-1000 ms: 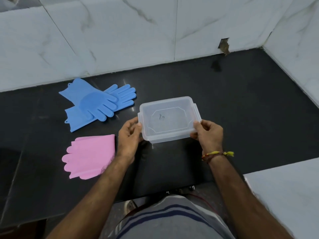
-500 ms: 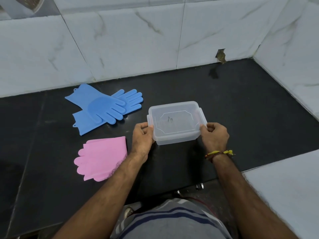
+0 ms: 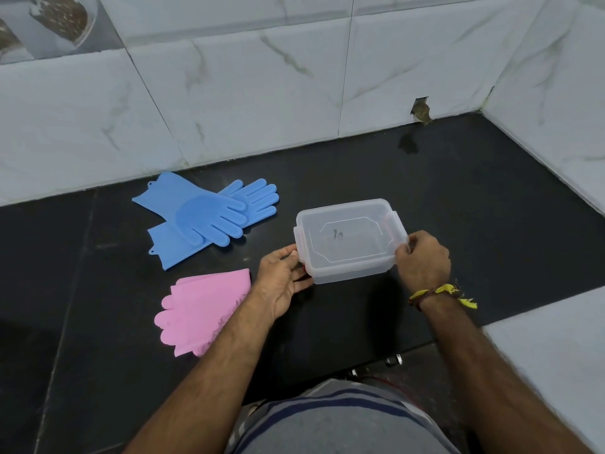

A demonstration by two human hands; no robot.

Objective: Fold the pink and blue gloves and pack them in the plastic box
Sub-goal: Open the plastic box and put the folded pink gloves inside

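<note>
A clear plastic box (image 3: 350,239) with its lid on sits on the black counter (image 3: 474,198). My left hand (image 3: 281,280) grips the box's left end, fingers on the latch. My right hand (image 3: 422,260) grips the right end, thumb and fingers pinching the right latch. Two blue gloves (image 3: 209,214) lie crossed over each other to the left of the box, near the wall. A pink pair of gloves (image 3: 199,309) lies stacked flat nearer to me, just left of my left wrist.
White marble wall tiles (image 3: 262,93) run along the back and right of the counter, with a small hole (image 3: 421,113) low in the back wall. A pale slab (image 3: 556,355) borders the counter at my lower right.
The view has tilted up. Both hands stay on the box's ends; my left fingers have shifted onto the left latch and the box sits slightly farther from me.
</note>
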